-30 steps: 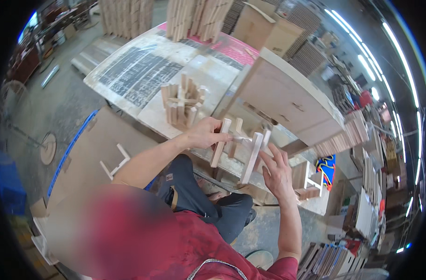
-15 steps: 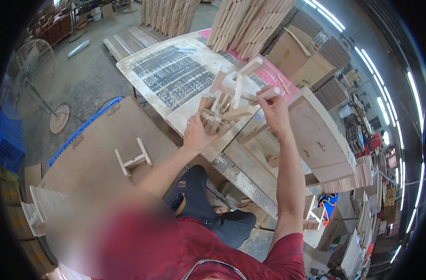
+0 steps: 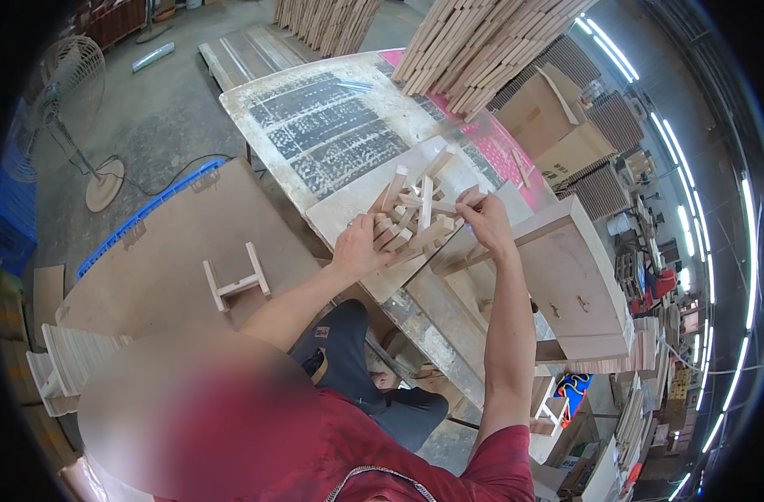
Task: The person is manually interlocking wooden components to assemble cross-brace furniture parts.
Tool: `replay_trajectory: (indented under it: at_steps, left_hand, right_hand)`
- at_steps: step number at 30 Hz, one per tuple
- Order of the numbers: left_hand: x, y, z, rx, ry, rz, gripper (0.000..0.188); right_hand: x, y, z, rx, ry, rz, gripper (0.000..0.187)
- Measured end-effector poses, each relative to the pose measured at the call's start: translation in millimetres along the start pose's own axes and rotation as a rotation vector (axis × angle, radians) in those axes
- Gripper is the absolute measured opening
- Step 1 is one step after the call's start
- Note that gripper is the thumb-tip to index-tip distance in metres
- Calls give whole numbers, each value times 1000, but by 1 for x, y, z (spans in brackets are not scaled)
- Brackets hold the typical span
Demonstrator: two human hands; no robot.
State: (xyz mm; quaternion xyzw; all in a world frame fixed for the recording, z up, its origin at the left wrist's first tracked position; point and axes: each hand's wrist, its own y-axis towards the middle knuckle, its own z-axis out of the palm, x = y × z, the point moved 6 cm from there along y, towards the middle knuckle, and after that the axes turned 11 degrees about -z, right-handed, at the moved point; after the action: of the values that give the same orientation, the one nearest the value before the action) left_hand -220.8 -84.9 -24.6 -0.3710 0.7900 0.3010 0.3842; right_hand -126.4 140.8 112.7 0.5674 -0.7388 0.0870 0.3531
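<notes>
Right hand (image 3: 488,224) pinches one end of a wooden H-frame (image 3: 443,207), lowered since a moment ago onto the heap of wooden pieces (image 3: 392,236) on the bench (image 3: 382,84), centre of the view, where it seems to rest; left hand (image 3: 357,249) curls against the heap's left side, grip unclear.

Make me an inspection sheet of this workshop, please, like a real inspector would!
Surface: table, its top worn with dark patches and a pink part.
Job's things: pile of wooden pieces on the table; H-shaped wooden frame on the brown surface at left.
Clutter: thin bluish strips on the table; loose stick on the pink part.
Hands: left hand touches the pile's left side; right hand pinches a wooden piece at the pile's right.
Cables: dark cable on the floor near the fan.
Surroundings: open cardboard box, tall wooden bundles, bright ceiling lights.
</notes>
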Motion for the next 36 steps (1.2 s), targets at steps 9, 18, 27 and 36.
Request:
replay_trajectory:
  at_steps: [9,18,27,36]
  left_hand:
    - [7,-4,0,16,-19,-55,73]
    - [8,-10,-1,80,-16,-65,85]
    - [-9,-26,-7,89,-164,-89,116]
    - [-26,-26,3,-136,-67,-65,112]
  right_hand:
    - [9,-13,13,48,-48,140,20]
    - [-6,-13,27,228,-225,192,32]
    - [20,-23,46,-22,-587,51,39]
    - [32,-32,52,48,-784,226,31]
